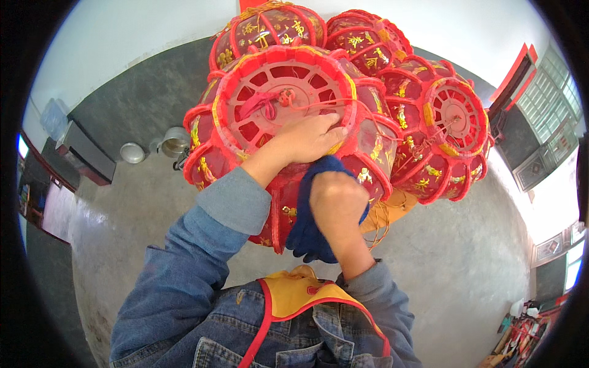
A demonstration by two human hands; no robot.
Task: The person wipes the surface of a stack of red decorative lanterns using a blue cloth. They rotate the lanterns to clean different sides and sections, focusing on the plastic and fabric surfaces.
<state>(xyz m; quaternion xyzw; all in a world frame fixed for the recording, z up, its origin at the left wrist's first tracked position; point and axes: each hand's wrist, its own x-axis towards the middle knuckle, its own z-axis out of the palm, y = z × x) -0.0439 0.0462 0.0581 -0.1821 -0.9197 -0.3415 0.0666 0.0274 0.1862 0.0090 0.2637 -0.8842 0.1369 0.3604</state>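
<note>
A large red lantern (pixel 317 85) with plush-trimmed ribs, gold figures and a slotted round end plate stands right before me. My left hand (pixel 310 138) lies over the near part of its end ring, fingers bent across the rim. Just below, my right hand (pixel 339 198) is closed in a fist on a dark blue cloth (pixel 306 221), pressed against the lantern's near side. The cloth hangs in folds and part of it is hidden by the fist. A pink ribbon (pixel 257 105) and a thin red cord are knotted at the plate's centre.
More red lanterns crowd behind, one at the right (pixel 437 124), two at the back (pixel 271 32). Under them shows an orange-brown surface (pixel 395 207) with loose cords. Metal pots (pixel 175 141) stand on the concrete floor by the wall. Clutter (pixel 520 336) lies at lower right.
</note>
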